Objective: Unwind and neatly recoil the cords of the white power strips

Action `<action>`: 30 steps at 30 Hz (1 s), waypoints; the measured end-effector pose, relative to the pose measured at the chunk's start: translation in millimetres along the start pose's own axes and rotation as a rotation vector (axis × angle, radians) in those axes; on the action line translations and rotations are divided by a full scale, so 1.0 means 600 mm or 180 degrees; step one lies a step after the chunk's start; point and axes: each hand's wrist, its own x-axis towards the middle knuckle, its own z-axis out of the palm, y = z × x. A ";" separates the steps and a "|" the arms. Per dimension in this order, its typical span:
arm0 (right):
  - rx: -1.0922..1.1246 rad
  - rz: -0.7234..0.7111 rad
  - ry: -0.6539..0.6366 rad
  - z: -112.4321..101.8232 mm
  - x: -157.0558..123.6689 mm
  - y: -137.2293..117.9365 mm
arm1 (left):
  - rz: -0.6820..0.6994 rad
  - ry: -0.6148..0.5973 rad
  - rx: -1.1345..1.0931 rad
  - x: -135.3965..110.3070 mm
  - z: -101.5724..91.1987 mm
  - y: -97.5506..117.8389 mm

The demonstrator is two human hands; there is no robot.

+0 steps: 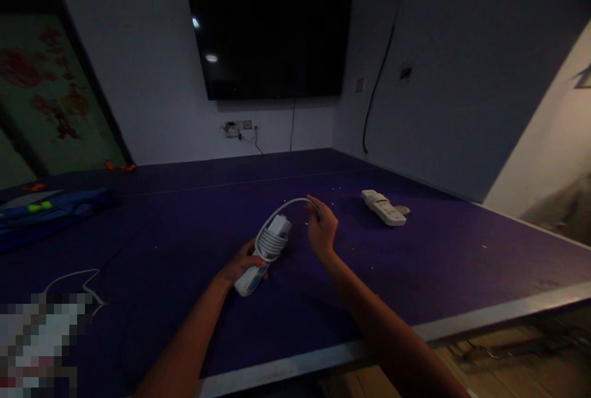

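Observation:
A white power strip (250, 279) with its cord (271, 244) wound in several turns around one end is gripped by my left hand (242, 265), thumb across the front. It is tilted above the purple tabletop. From the coil, a loose length of cord arcs up to the right into my right hand (322, 225), whose fingers are closed on it. The end of the cord is hidden by that hand. Further right lies a second white power strip (388, 210), with cord wrapped around its far end and a plug-like piece beside it.
The purple tabletop (184, 219) has a pale front edge and scattered white specks. Folded blue cloth (69, 207) with a yellow-green item lies left. A white cable (90, 287) runs near a pixelated patch. A television (277, 44) and wall sockets (242, 127) are at the back.

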 end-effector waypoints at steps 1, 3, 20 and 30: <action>0.0017 -0.0038 0.0052 -0.001 0.000 -0.002 | 0.0041 0.0096 0.0038 -0.001 0.004 0.002; -0.0002 -0.0047 0.0165 -0.003 0.000 -0.006 | 0.0123 0.0284 0.0072 -0.001 0.010 0.003; -0.1092 0.0963 0.0936 -0.047 0.044 0.068 | 0.0264 0.0305 -0.1572 -0.012 -0.031 0.026; -0.1929 0.0778 0.0603 -0.055 0.044 0.123 | 0.0210 0.0191 -0.1525 -0.015 -0.024 0.028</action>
